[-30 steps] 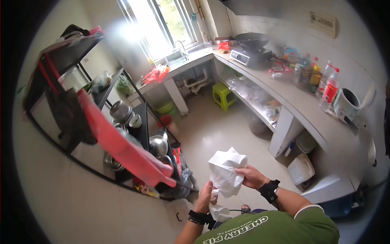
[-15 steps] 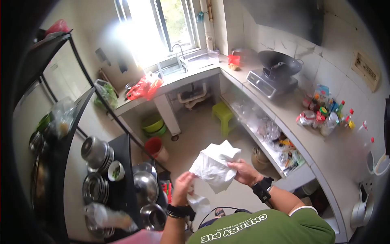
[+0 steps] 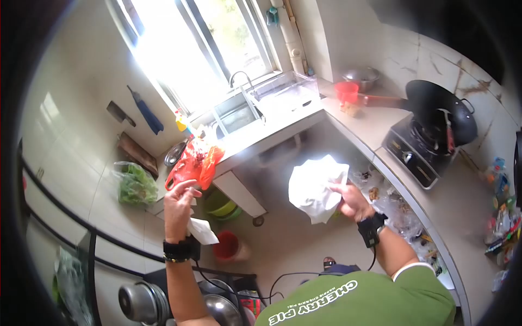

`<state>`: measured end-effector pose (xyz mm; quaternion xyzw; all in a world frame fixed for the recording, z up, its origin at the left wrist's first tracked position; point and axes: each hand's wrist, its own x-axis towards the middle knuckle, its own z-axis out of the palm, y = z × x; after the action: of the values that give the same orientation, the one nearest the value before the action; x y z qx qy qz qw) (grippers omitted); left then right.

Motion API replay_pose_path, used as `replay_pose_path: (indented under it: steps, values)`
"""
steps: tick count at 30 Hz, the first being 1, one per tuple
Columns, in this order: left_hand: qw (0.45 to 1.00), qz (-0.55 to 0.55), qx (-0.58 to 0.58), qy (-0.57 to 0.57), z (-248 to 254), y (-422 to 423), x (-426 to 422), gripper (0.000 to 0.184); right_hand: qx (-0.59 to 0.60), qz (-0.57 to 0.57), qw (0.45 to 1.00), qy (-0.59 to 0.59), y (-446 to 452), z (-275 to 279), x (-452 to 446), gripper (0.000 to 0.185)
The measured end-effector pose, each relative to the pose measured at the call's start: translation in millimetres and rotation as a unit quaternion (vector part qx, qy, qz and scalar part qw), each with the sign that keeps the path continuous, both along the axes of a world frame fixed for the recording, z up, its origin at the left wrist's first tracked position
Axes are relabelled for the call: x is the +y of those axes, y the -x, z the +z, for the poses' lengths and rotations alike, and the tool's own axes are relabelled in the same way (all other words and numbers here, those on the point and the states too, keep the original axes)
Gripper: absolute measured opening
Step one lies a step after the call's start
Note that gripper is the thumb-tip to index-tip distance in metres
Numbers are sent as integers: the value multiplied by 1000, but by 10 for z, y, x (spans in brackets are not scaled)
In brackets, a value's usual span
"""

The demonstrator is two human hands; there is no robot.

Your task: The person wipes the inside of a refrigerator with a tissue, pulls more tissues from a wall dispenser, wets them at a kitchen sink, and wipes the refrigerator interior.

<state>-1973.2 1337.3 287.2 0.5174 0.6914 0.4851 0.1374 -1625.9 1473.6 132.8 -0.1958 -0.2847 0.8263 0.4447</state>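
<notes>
My right hand (image 3: 353, 201) is closed on the edge of a crumpled white paper towel (image 3: 317, 187), held up over the floor with its corners sticking out. A smaller white piece of paper (image 3: 203, 231) hangs below my left hand (image 3: 180, 204), apparently held in its curled lower fingers, while the index finger points forward. Just beyond those fingertips a red plastic bag (image 3: 196, 163) lies on the counter by the sink (image 3: 236, 117). From this angle I cannot tell whether the fingers touch the bag.
A wok (image 3: 440, 111) rests on a stove (image 3: 416, 155) at the right. Leafy greens in a clear bag (image 3: 136, 185) lie left of the red bag. A red bucket (image 3: 227, 245) stands on the floor. Metal pots (image 3: 142, 303) sit on the rack at lower left.
My left hand has let go of the larger paper towel and moved left and forward to the red bag. My right hand has carried the towel forward and right. The view has shifted toward the sink.
</notes>
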Motion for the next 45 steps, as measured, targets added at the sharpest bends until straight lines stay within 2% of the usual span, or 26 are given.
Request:
replay_pose_path:
  steps: [4,8,9,11,12,14,19,21,25,28,32,35,36,39,42,45]
  values:
    - [1000,15,7,11,135,613,828,14,-34,48,998,-22,516,122,977,33]
    - [998,-19,30,51,157,1317,1697,13,-38,35,999,-5,842,171,1600,32]
    - [998,-48,17,48,140,1505,1978,13,-50,21,999,-7,943,174,1767,33]
    - [992,-47,106,48,152,1876,2543,15,-79,-12,997,-7,1083,259,2099,35]
    - [992,-55,99,48,136,1872,2929,16,-122,-27,992,10,962,473,2274,36]
    - [994,-61,86,35,171,2197,3567,19,-57,-75,995,-12,1094,360,2778,40]
    - [976,-53,200,65,168,2637,5113,25,-66,-213,975,-21,1275,663,3581,40]
    - [961,-65,258,72,42,2757,5714,26,-42,-213,976,-8,1352,764,3861,40]
    - [947,-60,276,155,-80,2684,6548,29,-63,-264,963,-9,1557,802,4438,40]
    - [943,-48,280,171,-360,2721,6961,31,-55,-272,961,-10,1643,869,4876,39]
    - [914,-1,333,231,-354,2559,7251,35,-27,-251,967,-32,1837,867,5533,38]
    - [896,13,367,250,-303,2599,7434,36,-58,-232,969,-57,2105,661,5940,37]
    - [893,11,392,221,-354,2662,7492,37,-80,-239,966,-58,2197,583,6037,36]
    - [916,-88,314,235,-421,2851,7619,38,-102,-204,973,-47,2399,499,6230,36]
    - [927,-111,259,247,-325,2797,7606,36,-131,-175,975,-42,2570,482,6336,35]
    - [942,-136,229,205,-351,2728,7693,34,-140,-140,979,-38,2684,398,6479,36]
